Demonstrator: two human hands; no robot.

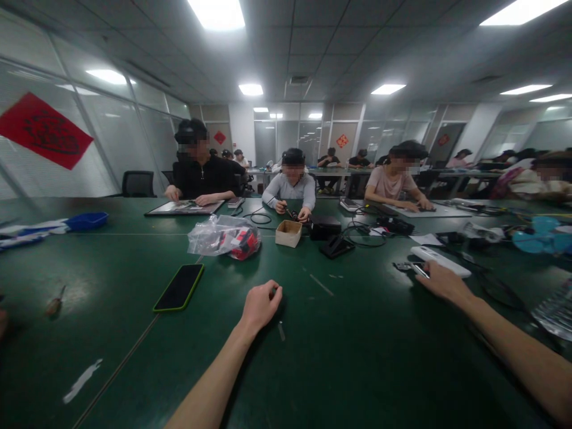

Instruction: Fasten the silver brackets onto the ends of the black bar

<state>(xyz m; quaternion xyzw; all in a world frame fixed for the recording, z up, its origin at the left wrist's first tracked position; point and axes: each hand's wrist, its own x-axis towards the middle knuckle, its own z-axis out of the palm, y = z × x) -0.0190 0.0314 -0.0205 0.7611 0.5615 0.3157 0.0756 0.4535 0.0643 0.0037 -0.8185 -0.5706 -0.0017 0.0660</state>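
My left hand (263,305) rests on the green table, loosely closed with the fingers curled in; nothing shows in it. A small pale strip (281,330) lies just beside its wrist. Over to the right, my right hand (444,281) reaches out with its fingers closed on a small silver metal tool (406,266) lying on the table. The tool's jaw-like end points left, and my fingers cover the rest. Right behind that hand is a long white case (440,261).
A phone with a green edge (179,288), a plastic bag with red things (227,237), an open cardboard box (288,233) and a black stand (337,246) are on the table (313,369). Cables (496,289) and a clear bottle (556,310) lie right. Several people sit opposite.
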